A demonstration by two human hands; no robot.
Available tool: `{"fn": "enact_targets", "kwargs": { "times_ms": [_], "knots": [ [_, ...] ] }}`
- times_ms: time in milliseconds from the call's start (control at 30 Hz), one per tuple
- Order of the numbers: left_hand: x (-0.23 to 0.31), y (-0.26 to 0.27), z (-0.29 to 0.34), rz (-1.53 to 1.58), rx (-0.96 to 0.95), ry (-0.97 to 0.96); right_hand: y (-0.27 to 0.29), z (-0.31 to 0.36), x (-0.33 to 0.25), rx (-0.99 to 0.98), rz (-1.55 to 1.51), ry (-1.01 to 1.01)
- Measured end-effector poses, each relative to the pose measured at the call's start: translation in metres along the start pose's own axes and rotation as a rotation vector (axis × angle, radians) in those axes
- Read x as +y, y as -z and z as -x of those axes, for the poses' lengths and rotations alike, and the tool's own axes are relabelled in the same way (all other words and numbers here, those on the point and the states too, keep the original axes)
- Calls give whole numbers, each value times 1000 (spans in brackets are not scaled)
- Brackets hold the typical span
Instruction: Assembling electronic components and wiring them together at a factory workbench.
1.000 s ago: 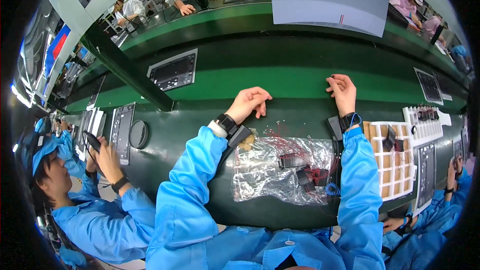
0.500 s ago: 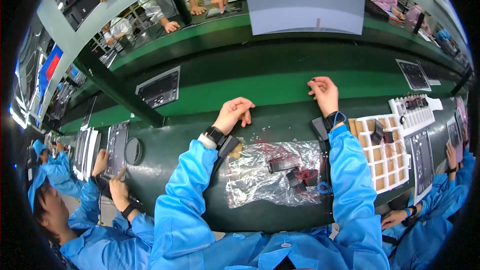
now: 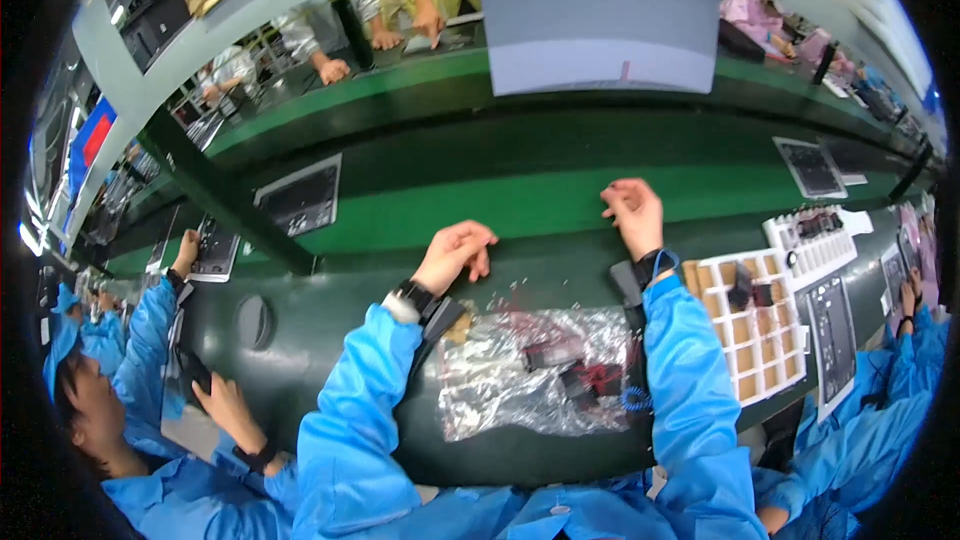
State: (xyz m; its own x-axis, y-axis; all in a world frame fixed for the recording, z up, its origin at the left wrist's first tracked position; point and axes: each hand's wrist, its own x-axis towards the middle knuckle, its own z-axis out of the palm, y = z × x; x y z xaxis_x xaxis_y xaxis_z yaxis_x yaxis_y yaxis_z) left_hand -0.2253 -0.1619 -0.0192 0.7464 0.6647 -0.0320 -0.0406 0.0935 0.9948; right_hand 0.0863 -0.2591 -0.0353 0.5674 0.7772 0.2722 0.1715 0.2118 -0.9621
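Over the green bench my left hand (image 3: 457,254) is loosely bent, thumb and fingers apart, with nothing visible in it. My right hand (image 3: 637,217) is closed in a pinch; a tiny dark spot shows at its fingertips, too small to name. Both hands are above the far part of the bench, apart from each other. Between my forearms lies a clear plastic bag (image 3: 490,405). On it are black parts with red wires (image 3: 592,380) and a coiled blue cord (image 3: 636,398). Small pale bits (image 3: 517,292) are scattered beyond the bag.
Right of my right arm is a white divided tray (image 3: 745,332) with dark parts, and beyond it a white rack (image 3: 818,232). A dark panel (image 3: 833,335) lies beside the tray. At left stand a round dark dish (image 3: 254,322) and a green post (image 3: 225,195). Co-workers sit on both sides.
My view has shifted slightly, and both my hands keep nearly the same pose. The co-worker on the left has moved the flat panel away from beside the dish, reaching farther forward.
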Motion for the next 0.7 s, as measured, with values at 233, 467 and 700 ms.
{"fn": "enact_targets", "kwargs": {
  "times_ms": [233, 467, 700],
  "knots": [
    [-7, 0, 11, -8, 13, 37, -3, 14, 6, 18, 58, -66],
    [-1, 1, -2, -80, 47, -29, -3, -5, 6, 7, -4, -10],
    [-5, -1, -5, -10, 46, 0, -1, 0, -1, 40, 96, -24]
  ]
}}
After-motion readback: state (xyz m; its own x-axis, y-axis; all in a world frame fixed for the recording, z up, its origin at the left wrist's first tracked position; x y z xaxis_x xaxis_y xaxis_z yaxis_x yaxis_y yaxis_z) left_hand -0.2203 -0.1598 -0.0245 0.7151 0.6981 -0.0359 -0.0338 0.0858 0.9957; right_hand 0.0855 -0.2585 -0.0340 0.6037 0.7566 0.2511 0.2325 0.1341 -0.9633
